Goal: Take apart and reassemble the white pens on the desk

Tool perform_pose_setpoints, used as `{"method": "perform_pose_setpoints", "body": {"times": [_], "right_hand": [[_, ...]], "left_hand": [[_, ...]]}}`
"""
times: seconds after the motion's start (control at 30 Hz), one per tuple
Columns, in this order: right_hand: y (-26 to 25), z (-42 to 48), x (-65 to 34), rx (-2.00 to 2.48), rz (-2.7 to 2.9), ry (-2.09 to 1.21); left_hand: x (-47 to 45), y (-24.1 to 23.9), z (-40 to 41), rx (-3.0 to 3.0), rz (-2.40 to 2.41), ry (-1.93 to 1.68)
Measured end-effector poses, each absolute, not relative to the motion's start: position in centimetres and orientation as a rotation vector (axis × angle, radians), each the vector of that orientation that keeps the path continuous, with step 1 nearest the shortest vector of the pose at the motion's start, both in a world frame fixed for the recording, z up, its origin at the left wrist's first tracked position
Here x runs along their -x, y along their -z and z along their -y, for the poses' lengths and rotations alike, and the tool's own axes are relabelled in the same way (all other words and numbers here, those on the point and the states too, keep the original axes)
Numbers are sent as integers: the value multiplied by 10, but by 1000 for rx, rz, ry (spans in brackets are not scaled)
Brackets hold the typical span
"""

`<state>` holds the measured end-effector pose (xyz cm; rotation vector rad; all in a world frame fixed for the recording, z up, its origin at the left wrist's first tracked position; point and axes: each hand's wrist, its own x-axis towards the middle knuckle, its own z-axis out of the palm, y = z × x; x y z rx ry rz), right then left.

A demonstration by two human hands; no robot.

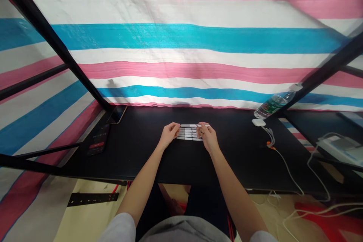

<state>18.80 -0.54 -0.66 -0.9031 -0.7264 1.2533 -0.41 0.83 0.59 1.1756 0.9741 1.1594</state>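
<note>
As seen left to right along the black desk (136,159): a phone (117,114) near the far corner, then a second dark phone (98,140) nearer me. My left hand (169,134) is curled over the left ends of a row of white pens (189,132), fingers closed down. The pens lie flat, side by side, crosswise to me, with dark bands; about six, exact count and print too small to make out, most ends hidden under my fingers. My right hand (208,137) curls likewise over the right ends; grip firmness cannot be told. Further right: a water bottle (273,105) and a white cable (283,162).
</note>
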Motion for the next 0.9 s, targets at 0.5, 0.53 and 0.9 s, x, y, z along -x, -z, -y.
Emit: {"method": "perform_pose_setpoints", "body": {"times": [0.5, 0.53, 0.9], "right_hand": [[0, 3, -203, 616, 331, -1414], [0, 4, -203, 617, 342, -1421], [-6, 9, -203, 552, 396, -1447]], "left_hand": [[6, -4, -12, -1063, -1025, -1267], [6, -5, -12, -1059, -1025, -1271], [7, -5, -13, -1058, -1046, -1302]]}}
